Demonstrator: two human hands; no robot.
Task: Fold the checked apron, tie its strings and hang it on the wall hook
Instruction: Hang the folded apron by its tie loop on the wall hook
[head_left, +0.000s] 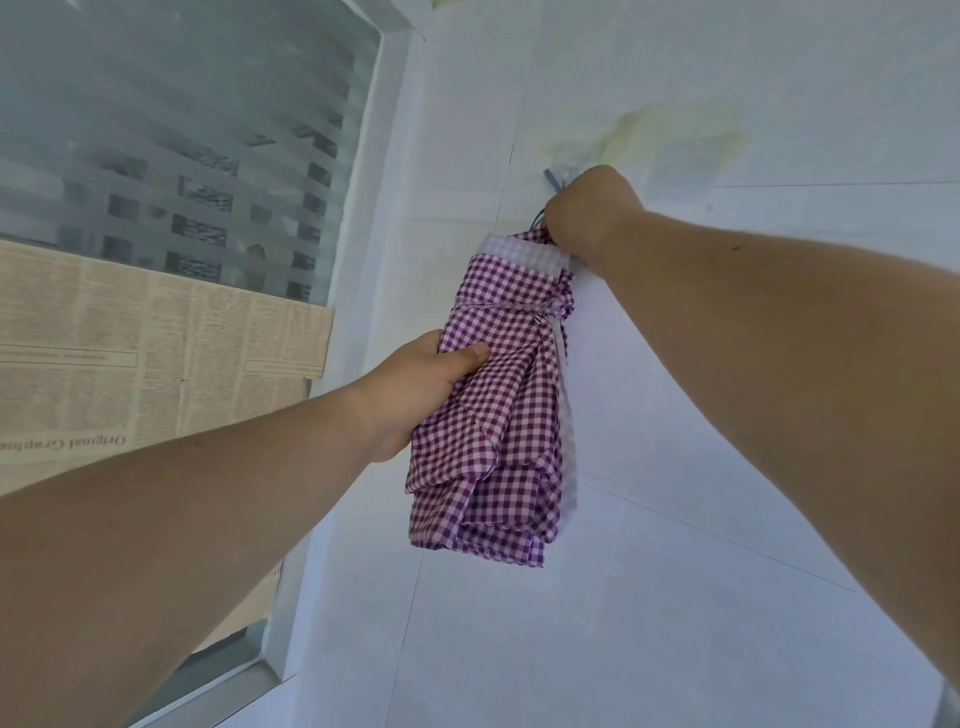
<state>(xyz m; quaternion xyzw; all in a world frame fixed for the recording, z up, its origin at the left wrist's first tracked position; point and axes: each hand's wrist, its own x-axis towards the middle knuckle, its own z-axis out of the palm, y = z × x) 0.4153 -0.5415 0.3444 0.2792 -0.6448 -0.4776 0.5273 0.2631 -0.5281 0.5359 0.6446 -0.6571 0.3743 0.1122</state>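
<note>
— Up against the white wall (675, 364), plenty of bare tile at three and six o'clock of the checked apron (498, 415); at nine o'clock the window frame (374, 208) closes in.

— Grips?

— Left hand (421, 384) is clamped on the folded bundle's left edge, thumb pressed across the cloth. Right hand (582, 213) sits at twelve o'clock, fingers curled over the apron's top by the hook (551, 181), which it largely hides.

— Strings?

— Tied strings (540, 314) cinch the bundle's waist. Newspaper (156, 353) covers the window's lower pane.
</note>
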